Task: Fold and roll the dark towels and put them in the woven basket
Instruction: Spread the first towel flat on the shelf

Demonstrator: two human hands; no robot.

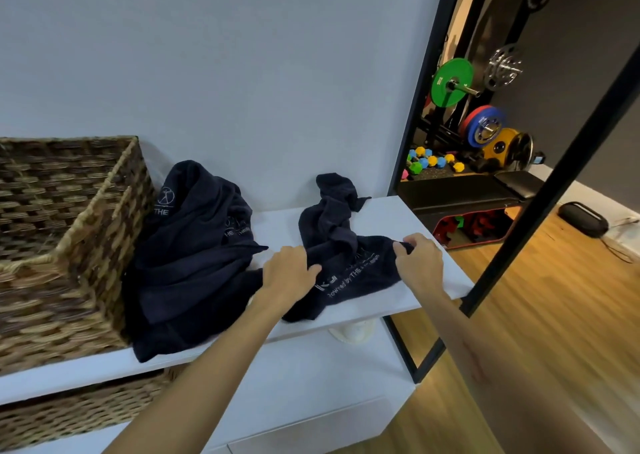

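Note:
A dark navy towel (pixel 349 263) with white lettering lies crumpled on the white shelf top (pixel 426 280), its far end bunched against the wall. My left hand (pixel 289 270) grips its near left edge. My right hand (pixel 417 257) pinches its right corner. A heap of more dark towels (pixel 194 259) with white logos leans between this towel and the woven basket (pixel 69 231), which stands at the left end of the shelf top and shows nothing inside from this angle.
A second woven basket (pixel 79 412) sits in the shelf below. A black-framed mirror (pixel 540 190) stands on the wooden floor at the right and reflects gym weights. The white wall runs close behind the shelf.

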